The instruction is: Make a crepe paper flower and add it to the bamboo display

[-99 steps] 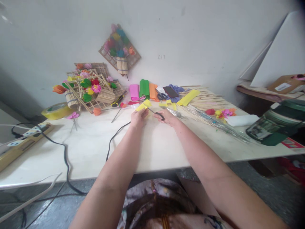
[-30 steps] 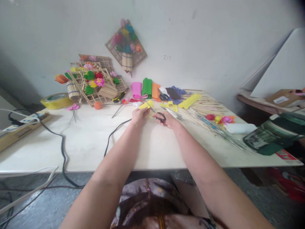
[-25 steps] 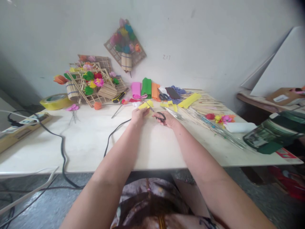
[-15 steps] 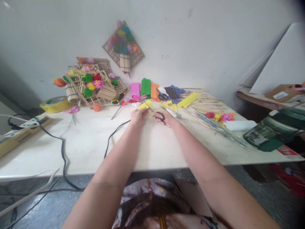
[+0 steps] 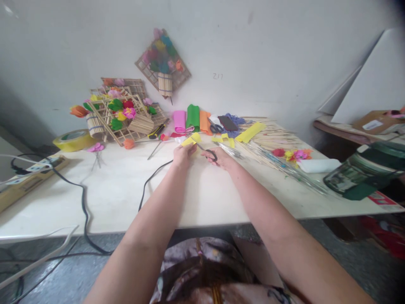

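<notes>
A piece of yellow paper (image 5: 195,137) was held above the counter (image 5: 205,198), gripped between the fingers of the left hand (image 5: 183,154). Black-handled scissors (image 5: 211,155) were held in the right hand (image 5: 222,158), with their blades pointed at the paper's near edge; whether it was touched by them could not be told. Beyond the hands, pink paper (image 5: 179,120), green paper (image 5: 193,118) and orange paper (image 5: 204,123) were lined up side by side. Thin sticks (image 5: 278,136) were spread to the right, under part of a yellow strip (image 5: 251,132). Flowered lattice frames (image 5: 109,112) were piled at the left, near a tape roll (image 5: 73,141).
</notes>
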`<state>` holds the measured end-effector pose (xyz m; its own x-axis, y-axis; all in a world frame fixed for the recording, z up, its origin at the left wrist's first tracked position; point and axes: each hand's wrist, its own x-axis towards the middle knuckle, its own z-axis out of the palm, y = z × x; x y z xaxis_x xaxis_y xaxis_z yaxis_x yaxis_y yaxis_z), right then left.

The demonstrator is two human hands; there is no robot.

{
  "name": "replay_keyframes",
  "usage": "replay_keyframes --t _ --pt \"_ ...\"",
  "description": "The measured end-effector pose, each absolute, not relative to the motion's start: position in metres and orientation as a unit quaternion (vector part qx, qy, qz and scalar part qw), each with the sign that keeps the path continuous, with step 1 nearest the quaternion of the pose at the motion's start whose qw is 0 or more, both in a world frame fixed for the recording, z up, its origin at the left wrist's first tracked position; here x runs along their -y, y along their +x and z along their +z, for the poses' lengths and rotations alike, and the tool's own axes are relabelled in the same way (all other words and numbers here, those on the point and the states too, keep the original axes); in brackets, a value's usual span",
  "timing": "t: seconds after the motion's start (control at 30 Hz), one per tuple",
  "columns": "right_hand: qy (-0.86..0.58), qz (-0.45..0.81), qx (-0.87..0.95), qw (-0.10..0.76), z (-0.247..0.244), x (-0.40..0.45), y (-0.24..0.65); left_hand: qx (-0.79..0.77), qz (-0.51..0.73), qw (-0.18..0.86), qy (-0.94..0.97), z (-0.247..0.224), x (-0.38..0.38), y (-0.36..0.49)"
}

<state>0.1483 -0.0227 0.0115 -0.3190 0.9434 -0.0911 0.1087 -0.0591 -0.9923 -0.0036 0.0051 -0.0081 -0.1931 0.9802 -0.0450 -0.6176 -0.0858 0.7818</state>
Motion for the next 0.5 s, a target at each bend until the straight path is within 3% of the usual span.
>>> replay_keyframes --t 0.5 --pt "-0.446 0.578 0.579 0.364 0.0116 0.0239 0.1492 -0.35 0.684 0.583 0.263 -0.0069 -0.0041 -0.0045"
